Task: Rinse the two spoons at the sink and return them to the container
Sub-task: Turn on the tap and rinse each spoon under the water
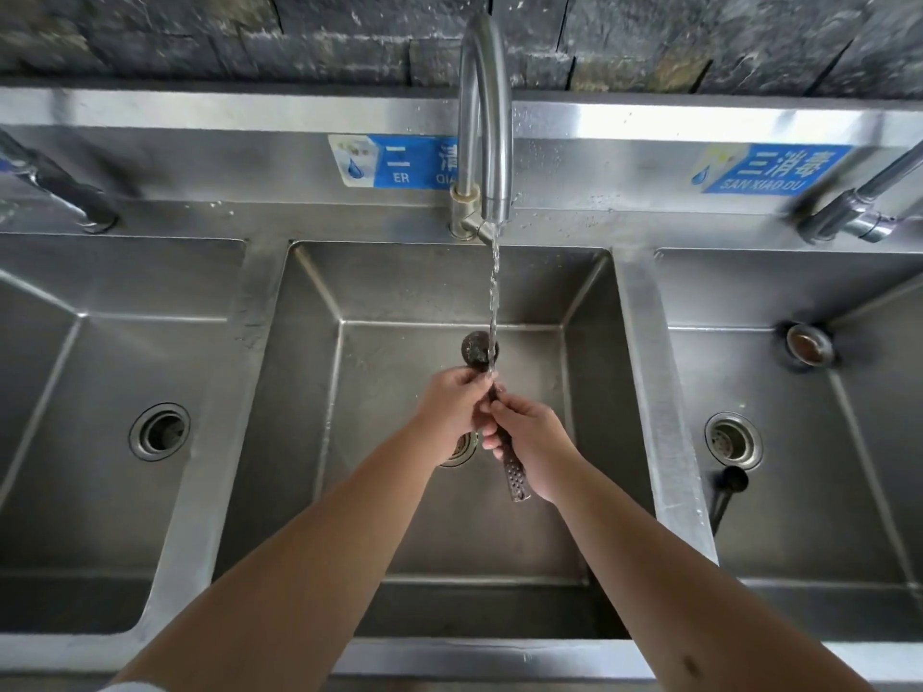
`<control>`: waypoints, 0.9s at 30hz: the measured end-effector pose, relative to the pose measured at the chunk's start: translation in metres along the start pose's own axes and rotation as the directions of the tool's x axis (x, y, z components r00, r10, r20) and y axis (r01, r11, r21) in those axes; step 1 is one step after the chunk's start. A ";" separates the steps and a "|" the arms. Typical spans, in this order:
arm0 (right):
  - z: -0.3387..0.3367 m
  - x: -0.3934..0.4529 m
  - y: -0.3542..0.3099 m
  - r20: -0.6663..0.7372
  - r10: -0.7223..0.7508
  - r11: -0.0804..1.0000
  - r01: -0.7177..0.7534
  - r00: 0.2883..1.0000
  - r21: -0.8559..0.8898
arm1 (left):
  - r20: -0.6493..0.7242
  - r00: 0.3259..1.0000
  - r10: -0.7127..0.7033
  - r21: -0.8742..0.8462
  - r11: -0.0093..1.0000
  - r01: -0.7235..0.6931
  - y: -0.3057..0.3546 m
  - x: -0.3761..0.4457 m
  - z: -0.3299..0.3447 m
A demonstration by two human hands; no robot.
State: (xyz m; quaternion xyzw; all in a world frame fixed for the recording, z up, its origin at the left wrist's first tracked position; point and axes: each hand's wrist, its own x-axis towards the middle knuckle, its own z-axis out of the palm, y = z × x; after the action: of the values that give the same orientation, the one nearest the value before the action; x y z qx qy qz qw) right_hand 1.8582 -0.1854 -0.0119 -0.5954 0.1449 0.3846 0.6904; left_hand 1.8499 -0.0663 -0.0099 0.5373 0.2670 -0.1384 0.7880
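Observation:
A dark metal spoon (478, 348) is held over the middle basin (399, 292) of a steel sink, its bowl pointing away from me under the running water from the faucet (487, 117). My right hand (532, 442) grips the spoon's perforated handle, whose end sticks out toward me. Just below the bowl, my left hand (452, 407) pinches the neck with curled fingers. A second dark spoon (726, 491) lies in the right basin by the drain. No container is in view.
There are three steel basins side by side. The left basin has a drain (160, 432), and the right basin has a drain (733, 440) and a loose strainer cup (808, 344). Side faucets (859, 212) stand at both ends. Blue labels are stuck on the backsplash.

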 end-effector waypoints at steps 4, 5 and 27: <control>0.011 0.007 -0.020 0.060 -0.035 0.999 0.032 0.998 0.042 | -0.004 1.000 0.030 0.008 1.000 -0.030 0.022 0.002 -0.004; 0.014 0.008 -0.026 0.075 -0.040 0.998 0.036 0.996 0.059 | -0.003 0.999 0.041 -0.002 0.999 -0.041 0.028 0.003 -0.005; 0.055 0.018 -0.109 -0.021 -0.278 0.960 0.278 0.960 -0.022 | -0.045 0.975 0.219 -0.063 0.973 -0.221 0.116 0.023 0.002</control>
State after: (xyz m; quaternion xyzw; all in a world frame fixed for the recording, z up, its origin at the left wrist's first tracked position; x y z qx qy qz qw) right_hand 1.9330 -0.1274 0.0673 -0.6210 0.0646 0.2780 0.7300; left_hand 1.9280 -0.0223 0.0675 0.5392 0.2251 -0.0310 0.8109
